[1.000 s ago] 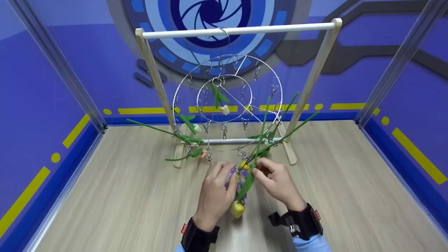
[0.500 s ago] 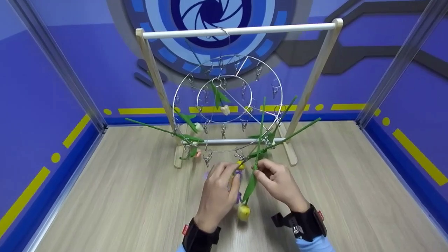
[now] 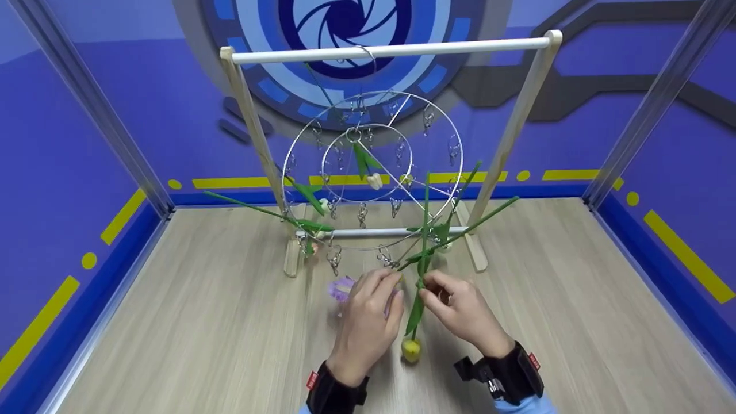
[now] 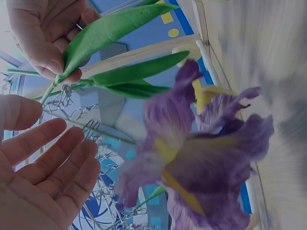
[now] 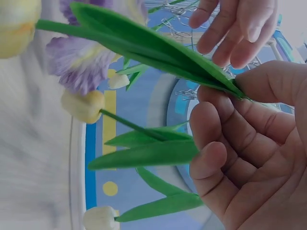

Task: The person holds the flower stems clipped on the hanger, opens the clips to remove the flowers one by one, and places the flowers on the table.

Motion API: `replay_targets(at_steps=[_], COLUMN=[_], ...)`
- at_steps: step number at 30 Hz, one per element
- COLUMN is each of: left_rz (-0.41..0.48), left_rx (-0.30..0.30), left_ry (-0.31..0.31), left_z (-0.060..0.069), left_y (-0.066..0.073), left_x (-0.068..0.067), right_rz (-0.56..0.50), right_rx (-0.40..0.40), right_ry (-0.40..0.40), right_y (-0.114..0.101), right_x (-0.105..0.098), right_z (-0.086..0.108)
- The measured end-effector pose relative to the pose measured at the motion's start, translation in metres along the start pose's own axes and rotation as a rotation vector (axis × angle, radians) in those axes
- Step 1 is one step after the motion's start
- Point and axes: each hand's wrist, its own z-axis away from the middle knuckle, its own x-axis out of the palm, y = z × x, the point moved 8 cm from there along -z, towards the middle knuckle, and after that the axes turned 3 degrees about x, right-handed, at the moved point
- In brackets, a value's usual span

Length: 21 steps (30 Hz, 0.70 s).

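Note:
My right hand (image 3: 467, 315) pinches the green stem of a yellow tulip (image 3: 410, 349) between thumb and index finger; its bloom hangs down above the table. In the right wrist view its long leaf (image 5: 158, 57) spreads from the pinch. Beside it my left hand (image 3: 365, 319) has loosely bent fingers, apart from the thumb, with nothing seen between them in the left wrist view. A purple iris (image 4: 201, 153) hangs close to the left hand, which partly covers it in the head view. Behind the held tulip hangs another yellow tulip (image 5: 84, 106). A wire ring hanger (image 3: 459, 144) carries metal clips (image 3: 334, 260).
A wooden rack (image 3: 520, 115) with a white top bar (image 3: 402, 50) bears the hanger. White tulips (image 3: 374, 181) and other stems hang from the clips. The wood-grain table (image 3: 230, 322) lies below, between blue-purple wall panels (image 3: 678, 190).
Both hands have shifted slightly right, the held yellow tulip with them. The purple iris has swung out left of the left hand. The hanger's clips and flowers have turned a little.

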Motion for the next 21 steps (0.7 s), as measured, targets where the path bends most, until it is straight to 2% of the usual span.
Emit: replay_targets(at_steps=[6, 12, 21], left_rz=[-0.012, -0.014, -0.019], left_rx=[0.019, 0.029, 0.04], left_ry=[-0.019, -0.012, -0.025], left_z=[0.0, 0.0, 0.001], left_y=[0.001, 0.002, 0.004], left_x=[0.004, 0.004, 0.007], right_rz=[0.033, 0.04, 0.043], right_rx=[-0.009, -0.028, 0.021], right_ry=[0.014, 0.028, 0.021], right_y=[0.001, 0.003, 0.01], right_x=[-0.004, -0.012, -0.025], right_z=[0.002, 0.001, 0.002])
